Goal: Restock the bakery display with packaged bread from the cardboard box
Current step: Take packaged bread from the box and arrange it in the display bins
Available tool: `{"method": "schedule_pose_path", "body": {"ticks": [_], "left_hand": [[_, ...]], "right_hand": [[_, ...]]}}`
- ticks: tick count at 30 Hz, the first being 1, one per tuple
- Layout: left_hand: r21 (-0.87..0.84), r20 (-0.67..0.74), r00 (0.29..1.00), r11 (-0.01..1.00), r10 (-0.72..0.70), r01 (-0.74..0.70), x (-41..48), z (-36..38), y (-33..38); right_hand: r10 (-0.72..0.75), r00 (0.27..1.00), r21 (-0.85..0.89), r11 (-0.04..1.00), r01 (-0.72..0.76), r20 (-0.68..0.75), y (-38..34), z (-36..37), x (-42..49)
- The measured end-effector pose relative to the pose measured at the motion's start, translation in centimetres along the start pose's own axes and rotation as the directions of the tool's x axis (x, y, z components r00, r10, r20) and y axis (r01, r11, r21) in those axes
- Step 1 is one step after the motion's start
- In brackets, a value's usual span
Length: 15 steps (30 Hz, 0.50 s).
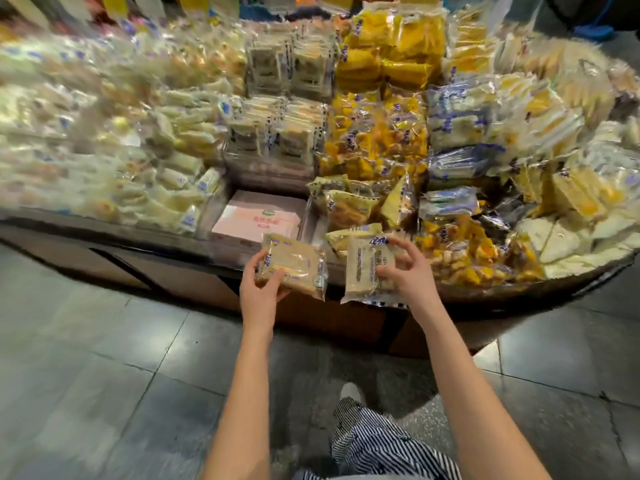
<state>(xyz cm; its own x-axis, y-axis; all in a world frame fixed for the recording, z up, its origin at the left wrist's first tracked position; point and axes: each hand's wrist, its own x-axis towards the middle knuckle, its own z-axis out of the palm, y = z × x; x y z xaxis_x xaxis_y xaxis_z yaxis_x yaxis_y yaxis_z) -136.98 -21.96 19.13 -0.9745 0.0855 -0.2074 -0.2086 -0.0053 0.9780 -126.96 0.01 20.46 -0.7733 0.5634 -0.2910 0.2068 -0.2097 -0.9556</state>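
Packaged bread (460, 123) crowds the display (512, 295); at its front edge left grip (259, 289) clasps one packet (292, 266), right grip (405, 271) grasps a second packet (363, 271). One front bin (256, 216) (pink-lined, bare) apparently awaits filling; cardboard box unseen.

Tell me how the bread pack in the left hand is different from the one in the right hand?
The left pack lies wide and slanted; the right pack stands taller. The left pack looks tanner, the right pack paler. The left hand grips its pack at the lower corner; the right hand pinches its pack from the side. Both are clear-wrapped bread.
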Motion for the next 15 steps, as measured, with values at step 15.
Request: {"method": "schedule_pose_path", "body": {"ticks": [15], "left_hand": [[0.072,-0.237,0.971,0.996,-0.025,0.043,16.5,-3.0,2.8]], "right_hand": [[-0.073,0.988,-0.261,0.960,0.107,0.134,-2.9,11.7,17.2]]}}
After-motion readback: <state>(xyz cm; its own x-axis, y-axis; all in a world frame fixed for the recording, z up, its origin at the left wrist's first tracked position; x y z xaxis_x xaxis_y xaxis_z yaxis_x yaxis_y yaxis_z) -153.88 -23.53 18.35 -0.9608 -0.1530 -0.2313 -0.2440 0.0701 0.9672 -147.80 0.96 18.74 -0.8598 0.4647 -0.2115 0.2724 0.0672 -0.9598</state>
